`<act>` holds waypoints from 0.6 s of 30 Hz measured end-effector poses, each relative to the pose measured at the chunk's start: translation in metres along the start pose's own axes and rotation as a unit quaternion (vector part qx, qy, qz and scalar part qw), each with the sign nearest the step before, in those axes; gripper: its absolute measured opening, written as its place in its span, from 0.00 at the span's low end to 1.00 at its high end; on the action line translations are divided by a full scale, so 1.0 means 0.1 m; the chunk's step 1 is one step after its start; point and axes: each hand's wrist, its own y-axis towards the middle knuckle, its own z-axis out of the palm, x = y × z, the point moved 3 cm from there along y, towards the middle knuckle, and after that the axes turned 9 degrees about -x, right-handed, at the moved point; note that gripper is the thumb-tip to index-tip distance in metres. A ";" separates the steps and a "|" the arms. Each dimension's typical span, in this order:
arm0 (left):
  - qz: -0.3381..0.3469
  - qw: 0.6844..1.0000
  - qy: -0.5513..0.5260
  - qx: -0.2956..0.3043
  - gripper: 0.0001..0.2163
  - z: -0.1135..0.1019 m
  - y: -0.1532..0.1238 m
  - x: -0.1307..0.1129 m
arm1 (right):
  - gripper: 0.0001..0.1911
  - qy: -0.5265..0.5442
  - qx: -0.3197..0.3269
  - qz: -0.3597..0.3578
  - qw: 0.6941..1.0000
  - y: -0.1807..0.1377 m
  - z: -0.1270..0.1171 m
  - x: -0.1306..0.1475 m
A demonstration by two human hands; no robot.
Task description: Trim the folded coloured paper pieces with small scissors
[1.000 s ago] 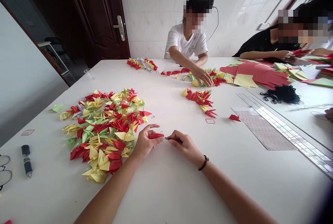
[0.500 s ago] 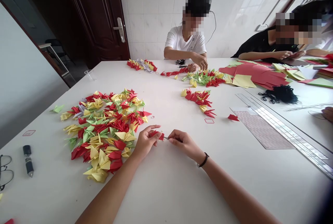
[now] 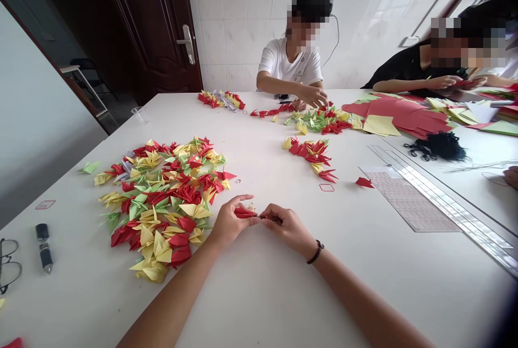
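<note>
My left hand (image 3: 227, 222) pinches a red folded paper crane (image 3: 244, 213) between thumb and fingers. Closed fingers of my right hand (image 3: 290, 227) grip a thin dark tool (image 3: 259, 217); its tip meets the crane's right end, and its exact kind is too small to tell. The fingertips of both hands almost touch. Just left of my left hand spreads a large pile of folded paper cranes (image 3: 162, 197) in red, yellow, green and a little purple. Beyond my hands lies a smaller cluster of red and yellow cranes (image 3: 309, 154).
Across the table, a person in white (image 3: 291, 65) handles cranes; another in black (image 3: 404, 70) holds red paper. At right lie a clear ruler (image 3: 441, 191), a patterned sheet (image 3: 408, 202), black cords (image 3: 439, 145) and paper sheets (image 3: 404, 113). A pen (image 3: 44, 248) and glasses (image 3: 10, 270) lie left.
My hands have drawn closer together, and the red crane has turned to show a narrower side. The person in white has moved a hand slightly right over the cranes.
</note>
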 end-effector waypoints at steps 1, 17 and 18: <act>-0.003 1.000 0.005 -0.001 0.24 0.00 0.00 0.00 | 0.08 -0.002 0.004 -0.005 1.000 0.00 0.00 0.00; 0.008 1.000 -0.004 -0.010 0.30 0.00 -0.03 -0.03 | 0.11 0.001 -0.014 -0.020 1.000 -0.01 0.02 0.00; 0.008 1.000 -0.003 -0.010 0.30 0.01 -0.03 -0.03 | 0.11 0.000 -0.018 -0.023 1.000 -0.01 0.02 0.00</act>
